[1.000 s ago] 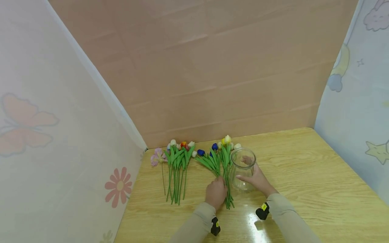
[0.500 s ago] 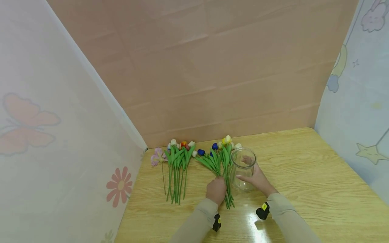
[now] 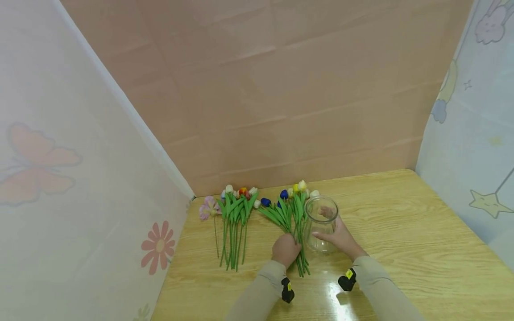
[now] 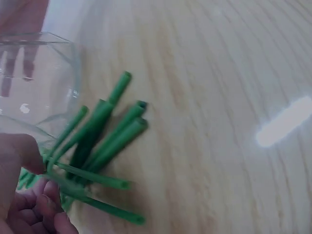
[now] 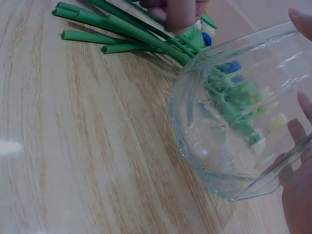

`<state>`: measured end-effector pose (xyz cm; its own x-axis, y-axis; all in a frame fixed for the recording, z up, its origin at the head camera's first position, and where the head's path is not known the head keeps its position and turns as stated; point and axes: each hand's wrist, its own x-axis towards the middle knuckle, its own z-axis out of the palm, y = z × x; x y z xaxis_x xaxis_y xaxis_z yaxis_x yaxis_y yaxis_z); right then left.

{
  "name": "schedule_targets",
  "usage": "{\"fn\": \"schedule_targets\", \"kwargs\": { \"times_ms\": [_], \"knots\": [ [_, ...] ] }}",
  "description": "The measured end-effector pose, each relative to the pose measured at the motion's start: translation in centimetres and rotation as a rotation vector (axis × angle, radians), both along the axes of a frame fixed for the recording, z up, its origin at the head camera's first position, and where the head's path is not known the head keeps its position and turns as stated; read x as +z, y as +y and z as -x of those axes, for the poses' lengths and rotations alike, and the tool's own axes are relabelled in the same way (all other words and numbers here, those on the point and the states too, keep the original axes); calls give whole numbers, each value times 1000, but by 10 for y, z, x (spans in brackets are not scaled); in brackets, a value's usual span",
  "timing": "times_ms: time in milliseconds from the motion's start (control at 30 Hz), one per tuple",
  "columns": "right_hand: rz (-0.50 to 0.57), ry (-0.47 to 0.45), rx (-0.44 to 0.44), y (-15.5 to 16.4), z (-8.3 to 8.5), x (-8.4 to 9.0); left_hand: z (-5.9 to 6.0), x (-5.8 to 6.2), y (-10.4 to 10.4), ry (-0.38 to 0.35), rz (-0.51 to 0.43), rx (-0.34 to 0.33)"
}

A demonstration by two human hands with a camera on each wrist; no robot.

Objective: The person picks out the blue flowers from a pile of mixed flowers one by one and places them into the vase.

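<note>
Gathering up a bunch of fake flowers (image 3: 291,214) is the step I am on, I think, with the glass vase (image 3: 321,223) held ready beside it. The big wooden counter (image 3: 401,232) carries it all. The vase is clear and round, wide at the belly, and stands just right of the bunch, about touching the leaves. My right hand (image 3: 341,238) cups its side, fingers spread round the glass. The bunch lies flat, with blue, yellow and white heads pointing to the back wall and green stems (image 4: 105,134) pointing to me. My left hand (image 3: 286,249) has its fingers curled round those stems, low down. Next I would need to lift the bunch, turn the stem ends down and aim them into the vase mouth. Another bunch (image 3: 234,218) lies near, to the left.
</note>
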<state>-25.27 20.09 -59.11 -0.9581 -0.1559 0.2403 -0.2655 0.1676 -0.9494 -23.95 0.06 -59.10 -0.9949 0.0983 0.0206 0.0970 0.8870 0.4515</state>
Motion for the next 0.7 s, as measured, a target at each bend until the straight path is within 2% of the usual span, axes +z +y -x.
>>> {"fn": "schedule_targets", "kwargs": {
  "times_ms": [67, 133, 300, 433, 567, 700],
  "knots": [
    [-1, 0, 2, 0, 0, -1, 0, 2, -1, -2, -58, 9],
    [2, -2, -1, 0, 0, -1, 1, 5, 0, 25, -96, 21],
    [3, -7, -8, 1, 2, -4, 4, 14, -1, 118, -82, 22],
    [2, -16, -5, 0, 2, -4, 5, 20, -4, 156, -92, 14],
    [8, -21, 0, 0, 2, -3, 6, 29, -13, 232, -159, 14],
    [10, -16, 0, 0, 2, -1, 9, 41, -30, 335, -219, 49]
  ]
}}
